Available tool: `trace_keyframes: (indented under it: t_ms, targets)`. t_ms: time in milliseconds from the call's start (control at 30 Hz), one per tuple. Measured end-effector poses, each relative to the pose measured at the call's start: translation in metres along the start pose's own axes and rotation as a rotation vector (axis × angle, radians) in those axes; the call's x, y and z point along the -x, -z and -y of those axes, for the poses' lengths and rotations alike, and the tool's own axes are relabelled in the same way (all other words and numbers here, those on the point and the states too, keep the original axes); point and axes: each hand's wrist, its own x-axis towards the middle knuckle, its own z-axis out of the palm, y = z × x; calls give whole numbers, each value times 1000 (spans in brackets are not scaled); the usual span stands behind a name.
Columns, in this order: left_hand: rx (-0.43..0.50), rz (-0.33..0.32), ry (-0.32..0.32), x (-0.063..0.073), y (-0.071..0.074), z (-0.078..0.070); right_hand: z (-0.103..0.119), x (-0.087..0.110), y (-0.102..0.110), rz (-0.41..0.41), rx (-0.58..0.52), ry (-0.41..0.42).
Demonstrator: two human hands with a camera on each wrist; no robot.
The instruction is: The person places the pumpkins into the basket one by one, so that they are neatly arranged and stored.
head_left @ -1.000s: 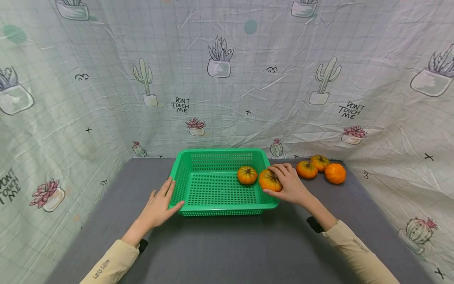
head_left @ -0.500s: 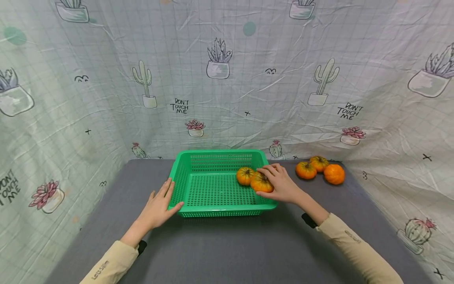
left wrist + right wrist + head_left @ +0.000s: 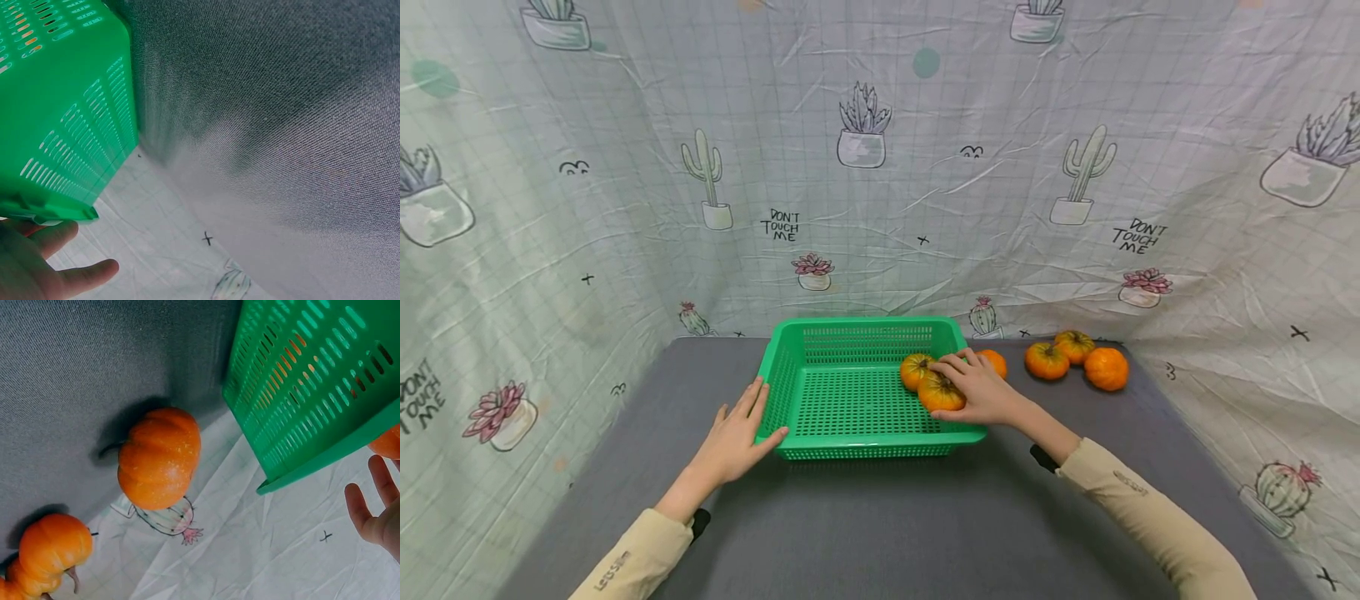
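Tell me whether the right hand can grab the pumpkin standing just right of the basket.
Probably not yet: the right hand grips another pumpkin. Once free, it should reach: the outside pumpkin sits close by, uncovered.

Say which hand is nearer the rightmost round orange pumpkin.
Right: the right hand is left of that pumpkin, partly over the green rectangular plastic basket; the left hand is farther, at its left rim.

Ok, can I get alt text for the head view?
A person's right hand holds a pumpkin next to another in a green basket, left hand touching its rim. Four more sit to its right on a gray table, before a cactus-print cloth.
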Motion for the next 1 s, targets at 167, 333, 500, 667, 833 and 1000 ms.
trace_keyframes:
  t_ms: [167, 333, 500, 667, 833, 1000]
  targets:
    - [0, 3, -1, -1, 0, 0, -1, -4, -2, 28, 5, 33]
    - [-4, -10, -4, -1, 0, 0, 0, -9, -2, 101, 37, 48]
    - [-8, -32, -9, -2, -1, 0, 0, -12, -4, 176, 67, 57]
    - [-5, -9, -2, -2, 0, 0, -1, -15, -9, 219, 95, 90]
    - [2, 6, 3, -1, 0, 0, 1, -18, -12, 235, 117, 106]
    - [5, 8, 5, -1, 0, 0, 2, -21, -14, 248, 140, 107]
